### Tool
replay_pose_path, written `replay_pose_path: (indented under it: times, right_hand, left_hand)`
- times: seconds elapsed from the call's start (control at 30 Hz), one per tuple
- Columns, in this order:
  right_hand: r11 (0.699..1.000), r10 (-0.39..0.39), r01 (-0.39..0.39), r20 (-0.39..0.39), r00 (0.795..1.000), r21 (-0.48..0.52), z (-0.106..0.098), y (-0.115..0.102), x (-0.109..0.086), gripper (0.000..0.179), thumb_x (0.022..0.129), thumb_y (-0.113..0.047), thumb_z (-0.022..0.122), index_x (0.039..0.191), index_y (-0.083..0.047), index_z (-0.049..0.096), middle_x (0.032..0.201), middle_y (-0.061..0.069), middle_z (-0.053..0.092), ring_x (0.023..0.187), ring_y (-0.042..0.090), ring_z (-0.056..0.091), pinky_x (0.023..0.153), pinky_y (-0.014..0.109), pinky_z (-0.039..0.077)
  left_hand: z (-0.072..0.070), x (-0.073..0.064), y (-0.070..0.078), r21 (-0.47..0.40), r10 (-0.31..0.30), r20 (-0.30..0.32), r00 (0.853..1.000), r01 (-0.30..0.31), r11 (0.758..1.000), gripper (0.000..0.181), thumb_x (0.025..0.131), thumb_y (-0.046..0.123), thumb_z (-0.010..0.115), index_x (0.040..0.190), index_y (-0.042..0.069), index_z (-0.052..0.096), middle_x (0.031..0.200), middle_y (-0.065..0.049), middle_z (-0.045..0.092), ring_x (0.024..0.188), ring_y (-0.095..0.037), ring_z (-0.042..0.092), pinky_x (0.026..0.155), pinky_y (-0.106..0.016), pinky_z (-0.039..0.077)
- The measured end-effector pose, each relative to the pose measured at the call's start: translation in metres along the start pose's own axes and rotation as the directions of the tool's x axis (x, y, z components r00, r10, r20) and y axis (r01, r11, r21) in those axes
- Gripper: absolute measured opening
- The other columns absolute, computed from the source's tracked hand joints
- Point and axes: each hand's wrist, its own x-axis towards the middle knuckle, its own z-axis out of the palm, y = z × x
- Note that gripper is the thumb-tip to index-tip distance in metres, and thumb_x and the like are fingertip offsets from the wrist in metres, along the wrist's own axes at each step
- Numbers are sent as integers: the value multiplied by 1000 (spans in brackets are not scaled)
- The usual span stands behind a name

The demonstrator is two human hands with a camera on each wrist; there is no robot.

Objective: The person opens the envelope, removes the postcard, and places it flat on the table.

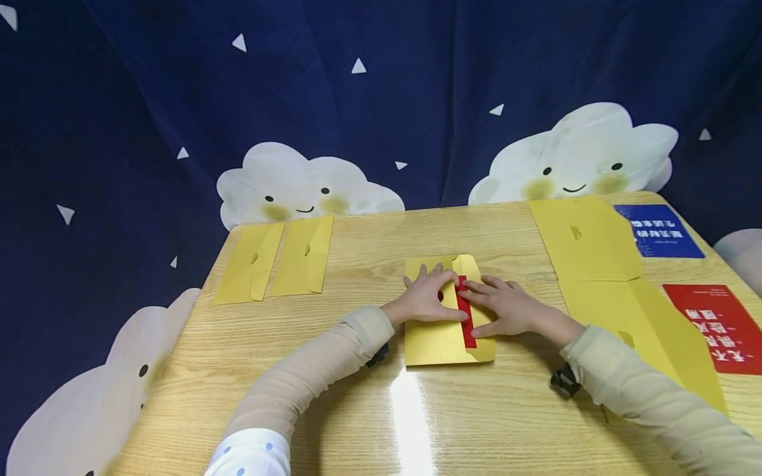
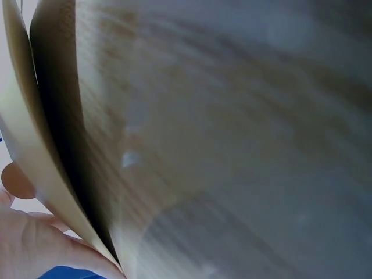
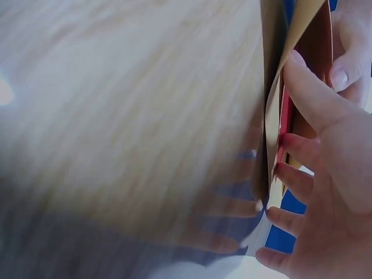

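A yellow paper envelope [image 1: 430, 344] lies near the middle of the table, its flap [image 1: 485, 350] folded out to the right. Part of a red card [image 1: 469, 337] shows as a narrow strip along the envelope's opening; the rest is hidden inside. My left hand [image 1: 424, 297] rests on the envelope's body, thumb and index finger spread along the opening's edge. Fingers of my right hand [image 1: 506, 305] are spread and nearly straight, touching the red card from the flap side. In the right wrist view, the right fingertips [image 3: 285, 171] meet the card's red edge.
Two yellow envelopes [image 1: 302, 256] [image 1: 244, 264] lie at the back left. Two larger-looking opened envelopes [image 1: 586, 248] [image 1: 613, 304] are at the right, beside a blue card [image 1: 667, 231] and a red card [image 1: 723, 327] with white writing. A dark blue curtain [image 1: 417, 99] hangs behind the wooden table [image 1: 357, 423].
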Motion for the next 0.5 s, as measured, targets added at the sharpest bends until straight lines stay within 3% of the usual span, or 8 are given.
replay_pose_path:
  times: [0.5]
  right_hand:
    - [998, -7, 6, 15, 1000, 68, -4, 14, -6, 81, 74, -51, 68, 136, -6, 43, 142, 18, 34, 128, 45, 21, 90, 68, 21]
  left_hand:
    - [2, 1, 0, 27, -22, 15, 1000, 22, 999, 50, 74, 51, 68, 108, 25, 45, 146, -15, 26, 129, -51, 13, 88, -75, 11]
